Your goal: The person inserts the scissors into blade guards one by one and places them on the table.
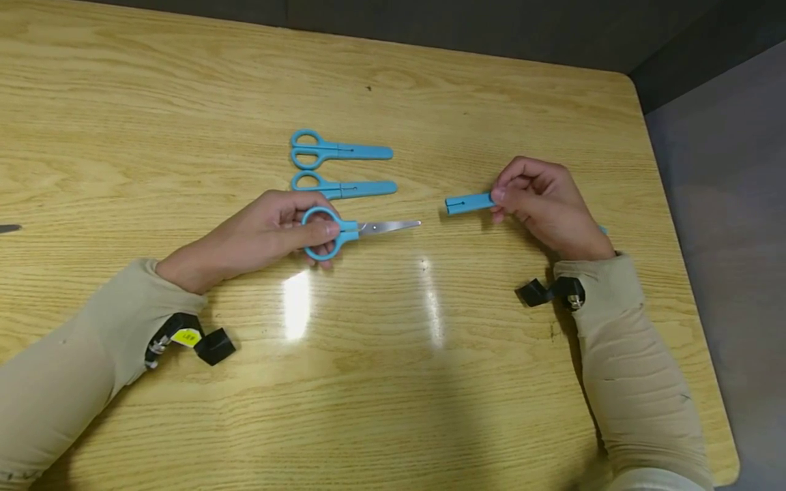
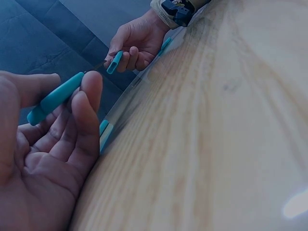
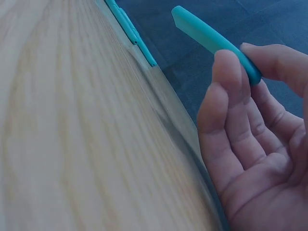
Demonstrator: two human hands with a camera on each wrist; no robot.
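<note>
Scissors, bare-bladed, sit at frame centre, my left hand gripping their handle loops; my right hand, centre-right, pinches one blue blade cover. Two more capped scissors lie above on the table: three pairs total.

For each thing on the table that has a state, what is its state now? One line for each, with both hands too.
Scissors in the left hand: uncovered, bare blades closed, pointing right.
Blade cover: off the scissors, held apart from the blade tip.
Far scissors: covered, lying flat.
Middle scissors: covered, lying flat.
Left hand: holds the scissors by the handle ring.
Right hand: pinches one end of the blade cover.
</note>
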